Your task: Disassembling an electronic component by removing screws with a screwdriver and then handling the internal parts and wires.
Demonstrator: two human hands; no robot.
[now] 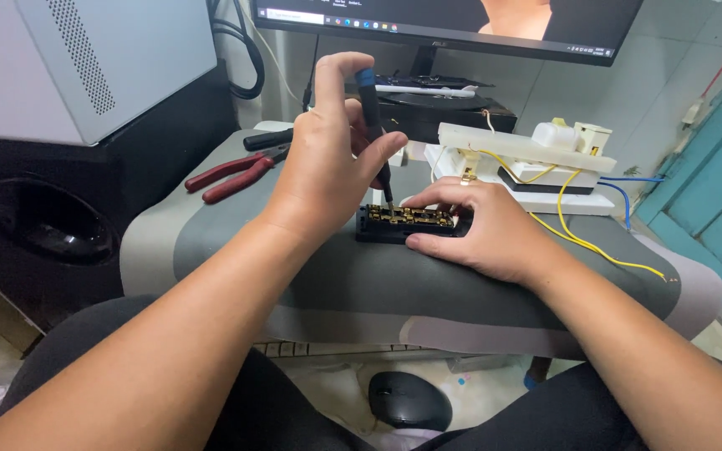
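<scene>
My left hand (327, 159) grips a screwdriver (373, 125) with a dark handle and blue cap, held nearly upright. Its tip rests on the top of a small black block with brass terminals (403, 221) lying on a grey padded surface (336, 284). My right hand (482, 230) lies over the block's right end, fingers and thumb clamping it from both long sides. Part of the block is hidden under the right hand.
Red-handled pliers (231, 175) lie at the left of the pad. A white switch assembly with yellow and blue wires (536, 159) sits behind the block. A monitor (453, 21), a speaker (52, 217) and a grey case (85, 58) stand around; a black mouse (409, 399) lies below.
</scene>
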